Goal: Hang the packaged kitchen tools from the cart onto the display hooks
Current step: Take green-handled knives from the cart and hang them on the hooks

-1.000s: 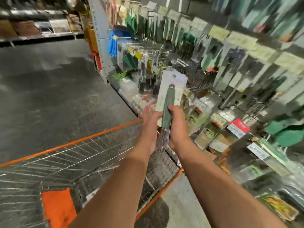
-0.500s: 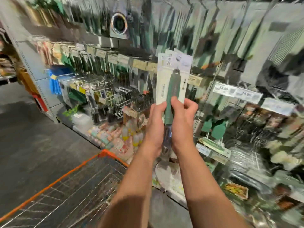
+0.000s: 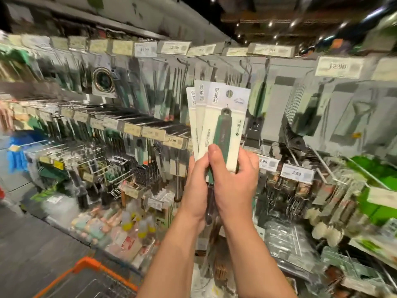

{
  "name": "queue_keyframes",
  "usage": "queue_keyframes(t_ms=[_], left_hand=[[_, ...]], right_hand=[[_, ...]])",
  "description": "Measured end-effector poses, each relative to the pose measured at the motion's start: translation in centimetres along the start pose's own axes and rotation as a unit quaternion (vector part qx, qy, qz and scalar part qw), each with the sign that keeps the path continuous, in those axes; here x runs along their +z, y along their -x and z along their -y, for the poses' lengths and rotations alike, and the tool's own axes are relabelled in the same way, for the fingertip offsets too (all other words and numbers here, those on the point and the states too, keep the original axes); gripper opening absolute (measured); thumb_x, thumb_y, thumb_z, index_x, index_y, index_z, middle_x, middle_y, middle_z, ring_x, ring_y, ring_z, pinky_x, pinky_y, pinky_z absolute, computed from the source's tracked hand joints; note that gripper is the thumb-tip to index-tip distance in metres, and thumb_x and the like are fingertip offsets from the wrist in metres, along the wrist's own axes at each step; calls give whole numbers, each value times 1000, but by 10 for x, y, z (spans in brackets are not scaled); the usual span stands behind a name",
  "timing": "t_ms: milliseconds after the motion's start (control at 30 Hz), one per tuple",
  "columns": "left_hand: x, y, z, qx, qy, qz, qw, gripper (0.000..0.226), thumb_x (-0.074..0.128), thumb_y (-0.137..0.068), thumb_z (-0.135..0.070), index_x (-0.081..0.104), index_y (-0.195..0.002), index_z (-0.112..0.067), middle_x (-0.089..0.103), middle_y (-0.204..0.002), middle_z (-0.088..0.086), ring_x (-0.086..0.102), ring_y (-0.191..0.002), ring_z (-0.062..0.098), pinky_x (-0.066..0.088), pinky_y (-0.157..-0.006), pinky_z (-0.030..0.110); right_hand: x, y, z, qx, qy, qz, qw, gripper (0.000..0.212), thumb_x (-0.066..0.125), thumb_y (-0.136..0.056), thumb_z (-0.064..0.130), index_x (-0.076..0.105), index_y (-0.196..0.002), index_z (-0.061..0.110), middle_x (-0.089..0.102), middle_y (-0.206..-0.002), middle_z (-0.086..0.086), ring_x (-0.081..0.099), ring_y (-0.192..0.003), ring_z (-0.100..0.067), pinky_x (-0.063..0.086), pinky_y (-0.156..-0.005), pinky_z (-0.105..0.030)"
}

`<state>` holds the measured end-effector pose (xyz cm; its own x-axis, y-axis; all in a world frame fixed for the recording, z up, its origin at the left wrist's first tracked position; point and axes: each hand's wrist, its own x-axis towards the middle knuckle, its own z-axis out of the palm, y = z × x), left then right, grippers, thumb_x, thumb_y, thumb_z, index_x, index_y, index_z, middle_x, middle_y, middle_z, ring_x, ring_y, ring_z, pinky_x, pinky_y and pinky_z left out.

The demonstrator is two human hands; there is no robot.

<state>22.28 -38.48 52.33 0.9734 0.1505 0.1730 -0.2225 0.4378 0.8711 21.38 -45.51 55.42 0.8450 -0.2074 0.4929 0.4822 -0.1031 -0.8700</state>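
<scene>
Hands, left (image 3: 196, 186) and right (image 3: 233, 181), both grip fanned packs (image 3: 217, 117); square the holes (image 3: 229, 94) together, then likely thread them onto a hook (image 3: 211, 67).

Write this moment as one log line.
both hands grip fanned tool packs | raised before display hooks | not hung | cart below

The display hooks (image 3: 137, 123) jut in rows from the wall rack, each row fronted by price tags (image 3: 340, 67) and hung with packaged tools (mostly blurred). Below, a shelf (image 3: 71, 230) carries small pastel bottles (image 3: 126, 220). An orange-rimmed cart (image 3: 90, 265) stands on the floor (image 3: 28, 250).
</scene>
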Motion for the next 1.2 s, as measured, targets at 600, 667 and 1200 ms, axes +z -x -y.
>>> queue_keyframes(t_ms=[600,667,1200], left_hand=[[52,-63,14,83,2,-26,996,40,71,-94,-13,61,-130,-26,79,-118,-6,74,-110,11,59,-86,22],[45,-76,16,74,1,-22,997,48,74,-91,-11,60,-136,-22,78,-121,-1,75,-111,16,61,-87,25],[-14,-156,-15,33,46,-8,998,59,81,-73,-26,59,-127,-26,80,-101,3,77,-86,33,42,-34,22]], right_hand=[[-20,-76,-41,44,-122,15,991,79,68,-79,64,44,-150,38,55,-150,8,55,-136,-11,49,-110,-47],[-19,-87,-46,55,-130,44,989,72,67,-83,48,45,-151,38,59,-146,8,61,-128,-14,53,-105,-49],[20,-161,-37,-32,33,-33,998,58,60,-99,7,40,-147,33,57,-86,53,64,-61,6,55,-55,-23]])
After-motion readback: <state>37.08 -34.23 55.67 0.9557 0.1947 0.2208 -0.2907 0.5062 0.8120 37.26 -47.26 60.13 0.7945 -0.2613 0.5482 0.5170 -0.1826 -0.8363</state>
